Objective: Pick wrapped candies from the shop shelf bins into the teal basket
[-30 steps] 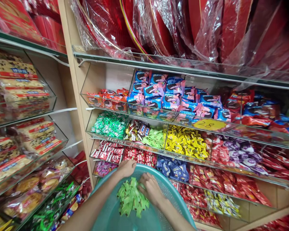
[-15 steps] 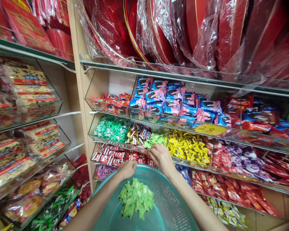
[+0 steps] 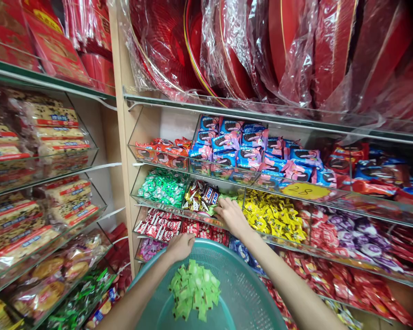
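My left hand (image 3: pixel 181 246) is closed around the far rim of a teal plastic basket (image 3: pixel 242 275). A pile of light green wrapped candies (image 3: pixel 194 289) lies on the basket's bottom. Beyond the rim, my right hand (image 3: pixel 232 217) reaches over the front edge of a clear shelf bin, its fingers stretched out and bent down among more light green candies (image 3: pixel 211 210). Those candies are mostly covered by the hand, and the fingertips are partly hidden. Brown and white wrapped sweets (image 3: pixel 200 195) share that bin on the left; yellow candies (image 3: pixel 274 214) fill the bin on the right.
Green candies (image 3: pixel 163 187) sit at the row's left end, purple ones (image 3: pixel 359 231) farther right. Blue and pink snack packs (image 3: pixel 227 142) stand one shelf up, above a yellow price tag (image 3: pixel 306 190). Plastic-wrapped red round items (image 3: pixel 234 50) fill the top. Packaged bars (image 3: pixel 60 126) line the left shelves.
My right hand has gone from the bin's front edge farther in over the light green candies. My left hand stays on the basket rim. The view has shifted slightly.
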A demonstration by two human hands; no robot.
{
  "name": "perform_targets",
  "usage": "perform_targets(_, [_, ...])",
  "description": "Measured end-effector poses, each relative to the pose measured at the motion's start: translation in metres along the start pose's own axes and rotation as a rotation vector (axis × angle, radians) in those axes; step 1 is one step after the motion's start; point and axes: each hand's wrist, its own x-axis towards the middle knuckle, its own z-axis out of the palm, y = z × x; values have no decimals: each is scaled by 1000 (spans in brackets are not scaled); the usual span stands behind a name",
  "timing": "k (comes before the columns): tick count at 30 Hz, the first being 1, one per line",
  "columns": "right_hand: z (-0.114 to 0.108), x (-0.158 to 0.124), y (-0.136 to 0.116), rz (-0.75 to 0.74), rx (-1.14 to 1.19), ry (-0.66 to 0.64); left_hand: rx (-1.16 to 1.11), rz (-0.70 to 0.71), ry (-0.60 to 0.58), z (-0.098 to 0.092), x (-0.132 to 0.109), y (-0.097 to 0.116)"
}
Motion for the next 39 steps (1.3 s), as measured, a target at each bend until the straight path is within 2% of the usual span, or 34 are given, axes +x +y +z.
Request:
perform_targets(9, [4,0,1,46,-19,40,1,7,3,2,1,-1])
perform_targets(14, [4,2,0,128,-30,115,8,16,-9,0,-1,2])
perform_targets(18, [2,0,3,195,47,176,10,5,-13,0,-1,2])
perform_targets(24, [-14,-11,7,244,199,255,28,-3,-23,0,-1,3])
perform_targets(29, [-27,-29,-2,258,312,284,56,-6,-36,-2,0,7])
perform_targets(34, [-20,-54,-20,239,476,214,49,13,-33,-1,0,10])
perform_targets(39, [11,-76,-37,158,455,-28,65,15,-29,0,0,11])
